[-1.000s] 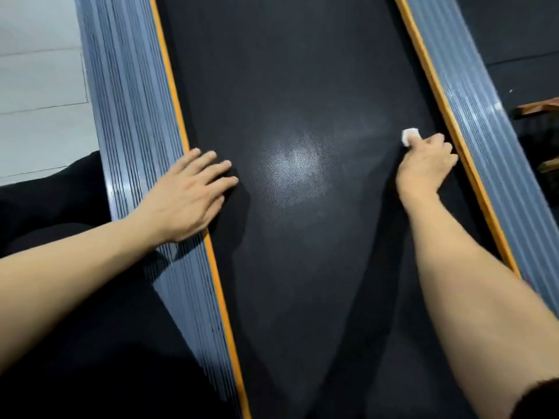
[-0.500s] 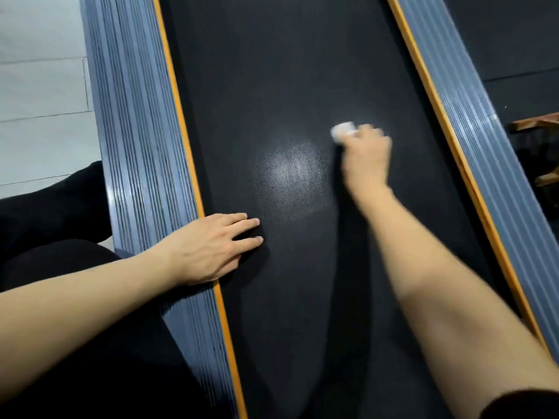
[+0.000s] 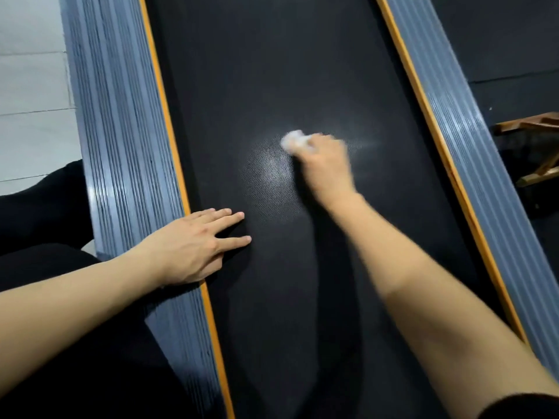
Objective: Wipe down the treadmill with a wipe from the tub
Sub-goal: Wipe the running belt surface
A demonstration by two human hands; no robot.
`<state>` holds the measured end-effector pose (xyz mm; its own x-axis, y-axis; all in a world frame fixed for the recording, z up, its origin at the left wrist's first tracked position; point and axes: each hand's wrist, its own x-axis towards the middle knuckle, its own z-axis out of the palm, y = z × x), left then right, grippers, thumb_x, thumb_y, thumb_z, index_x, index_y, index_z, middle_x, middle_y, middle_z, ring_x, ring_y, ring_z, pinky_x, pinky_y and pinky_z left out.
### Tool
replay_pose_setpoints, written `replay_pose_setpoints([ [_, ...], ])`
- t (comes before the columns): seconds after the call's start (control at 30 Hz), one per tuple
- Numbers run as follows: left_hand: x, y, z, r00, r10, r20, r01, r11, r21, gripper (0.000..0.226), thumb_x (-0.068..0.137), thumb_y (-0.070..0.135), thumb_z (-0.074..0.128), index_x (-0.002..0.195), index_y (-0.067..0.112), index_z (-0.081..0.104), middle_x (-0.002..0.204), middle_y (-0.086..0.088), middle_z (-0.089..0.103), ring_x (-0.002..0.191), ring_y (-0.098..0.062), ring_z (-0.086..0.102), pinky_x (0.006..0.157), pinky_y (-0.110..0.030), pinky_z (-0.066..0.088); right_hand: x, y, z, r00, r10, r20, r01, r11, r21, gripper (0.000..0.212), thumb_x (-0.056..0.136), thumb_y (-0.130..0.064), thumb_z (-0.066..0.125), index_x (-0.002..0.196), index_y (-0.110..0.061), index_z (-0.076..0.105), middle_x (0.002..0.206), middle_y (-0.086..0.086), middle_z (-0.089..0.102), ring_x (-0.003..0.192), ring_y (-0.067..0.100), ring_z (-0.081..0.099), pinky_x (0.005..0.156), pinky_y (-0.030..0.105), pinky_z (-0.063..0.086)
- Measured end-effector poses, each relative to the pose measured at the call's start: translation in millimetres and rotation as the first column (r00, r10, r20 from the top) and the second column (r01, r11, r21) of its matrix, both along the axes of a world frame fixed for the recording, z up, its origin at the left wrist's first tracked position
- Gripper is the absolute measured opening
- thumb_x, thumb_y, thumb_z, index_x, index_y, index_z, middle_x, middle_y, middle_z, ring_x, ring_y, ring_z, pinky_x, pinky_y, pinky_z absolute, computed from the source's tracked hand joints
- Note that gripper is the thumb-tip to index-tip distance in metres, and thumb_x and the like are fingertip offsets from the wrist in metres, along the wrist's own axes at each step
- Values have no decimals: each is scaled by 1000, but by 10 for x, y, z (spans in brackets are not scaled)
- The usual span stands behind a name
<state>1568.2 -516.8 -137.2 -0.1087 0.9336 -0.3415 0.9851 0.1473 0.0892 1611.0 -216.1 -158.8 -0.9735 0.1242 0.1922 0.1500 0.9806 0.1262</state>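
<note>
Here the black treadmill belt (image 3: 272, 71) fills the middle of the view, and everything else can be placed from it. The right hand (image 3: 325, 167) is on the belt, near its middle and a bit toward the far end. Its fingers are curled round a small white wipe (image 3: 295, 141), so the grip is pinching the wipe. The wipe sticks out past the fingertips and touches the belt. The hand and the wipe look blurry. Just to the left of the wipe, a pale shiny patch (image 3: 272, 182) shows on the belt.

The left hand (image 3: 193, 246) lies flat on the left edge of the belt, nearer to the person than the right hand. Its fingers are straight and spread a little, holding nothing. The fingertips rest on the belt, and the heel of the hand lies across the orange strip (image 3: 163, 101) that runs along the belt's left edge.

Outside that strip is a grey ribbed side rail (image 3: 121, 116). A matching grey rail (image 3: 472, 131) runs along the belt's right side. Beyond the left rail is a light tiled floor (image 3: 30, 86). Beyond the right rail is a bit of a wooden frame (image 3: 538, 122). The person's black clothing (image 3: 45, 207) shows near the left rail.
</note>
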Motion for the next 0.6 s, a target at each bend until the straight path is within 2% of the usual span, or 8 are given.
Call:
replay_pose_setpoints([
  [0.1, 11, -13, -12, 1000, 29, 0, -29, 999, -14, 58, 93, 43, 31, 147, 36, 52, 155, -12, 47, 139, -29, 51, 115, -40, 28, 571, 1028, 76, 849, -527, 25, 528, 849, -21, 24, 91, -6, 47, 107, -19, 60, 95, 19, 61, 88, 40, 61, 70, 45, 47],
  [0.17, -2, 14, -2, 999, 38, 2, -38, 999, -25, 57, 93, 44, 32, 145, 36, 54, 154, -11, 48, 137, -29, 52, 115, -40, 29, 686, 1152, 47, 745, -665, 57, 667, 743, -50, 30, 90, 0, 45, 113, -13, 59, 109, 23, 56, 99, 42, 55, 80, 50, 43],
  [0.23, -5, 21, 15, 999, 31, 8, -31, 999, -26, 56, 93, 43, 33, 143, 35, 57, 151, -12, 51, 135, -29, 55, 113, -40, 31, 478, 738, -21, 790, -613, -10, 612, 789, -45, 33, 87, -3, 44, 113, -15, 60, 105, 20, 59, 94, 39, 58, 73, 45, 44],
  [0.33, -2, 27, 36, 1000, 16, -13, -17, 999, -47, 58, 92, 44, 32, 144, 35, 55, 151, -12, 52, 135, -29, 55, 113, -40, 32, 159, -465, -130, 984, -172, 49, 177, 976, -124, 34, 85, -11, 52, 117, -17, 61, 85, 9, 62, 76, 31, 62, 60, 39, 44],
  [0.4, 1, 27, 37, 1000, -8, -21, 7, 999, -51, 56, 90, 44, 43, 143, 34, 57, 144, -12, 59, 129, -29, 60, 110, -39, 35, 248, -1147, -152, 970, 202, 137, -169, 960, -223, 41, 87, -17, 62, 127, -13, 60, 91, 6, 62, 80, 29, 59, 66, 42, 43],
  [0.47, -2, 20, 31, 1000, -9, -13, 8, 997, -73, 59, 88, 42, 59, 146, 34, 53, 147, -12, 55, 133, -29, 57, 111, -36, 30, 343, -1060, -80, 928, 370, 34, -348, 898, -270, 32, 92, -19, 60, 124, -20, 65, 99, 2, 64, 86, 24, 57, 73, 41, 44],
  [0.53, 9, 2, 37, 999, 24, 32, -22, 998, -59, 63, 92, 40, 60, 153, 36, 42, 160, -11, 39, 144, -28, 44, 116, -34, 21, 436, -522, -39, 955, 291, -59, -296, 929, -224, 20, 98, -20, 57, 113, -26, 68, 100, 0, 68, 88, 22, 64, 73, 36, 47],
  [0.6, 13, -11, 7, 994, 70, 80, -65, 996, -62, 62, 101, 40, 47, 159, 40, 23, 169, -7, 15, 155, -25, 21, 121, -32, 8, 610, 214, -43, 996, -49, -70, 43, 996, -81, 21, 93, -15, 55, 108, -25, 67, 89, 5, 67, 80, 29, 65, 65, 30, 41],
])
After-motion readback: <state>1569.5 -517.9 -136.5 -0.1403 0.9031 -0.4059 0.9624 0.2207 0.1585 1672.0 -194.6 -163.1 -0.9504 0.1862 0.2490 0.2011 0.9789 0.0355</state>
